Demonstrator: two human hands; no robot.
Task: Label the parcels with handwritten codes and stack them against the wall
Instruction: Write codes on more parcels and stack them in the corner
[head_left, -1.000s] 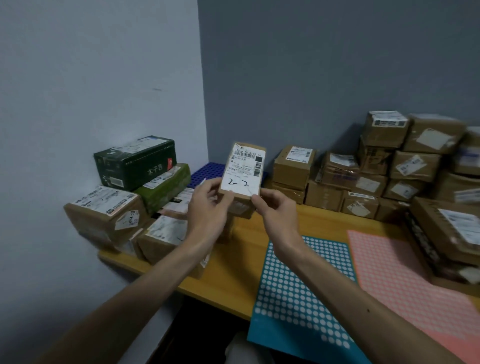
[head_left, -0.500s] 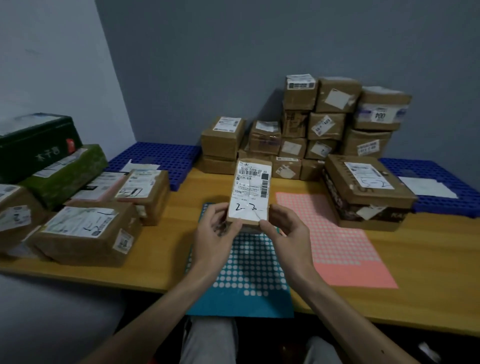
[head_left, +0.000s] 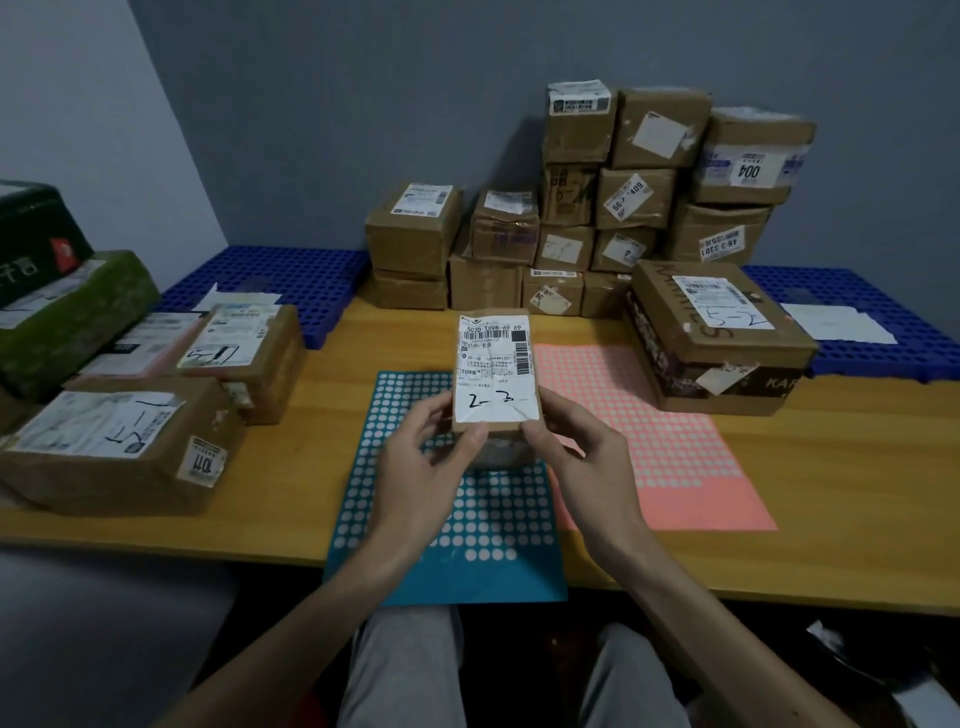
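Note:
A small brown parcel (head_left: 494, 364) with a white shipping label marked "2-3" by hand is held tilted above the teal dotted sheet (head_left: 447, 519). My left hand (head_left: 423, 457) grips its lower left corner and my right hand (head_left: 576, 447) grips its lower right corner. Several brown parcels form a stack (head_left: 623, 208) against the grey back wall. More labelled parcels (head_left: 114, 447) lie at the left, by the side wall. No pen shows in either hand.
A large brown box (head_left: 717, 338) marked by hand sits right of centre beside a pink dotted sheet (head_left: 660, 441). Blue perforated pallets lie at the back left (head_left: 291, 280) and back right (head_left: 883, 312). Green boxes (head_left: 62, 306) stand far left. The wooden table's front edge (head_left: 727, 592) is near my knees.
The view has swung from the left corner to the table's centre. The parcel, still in both hands, came away from the left pile and now sits over the teal sheet.

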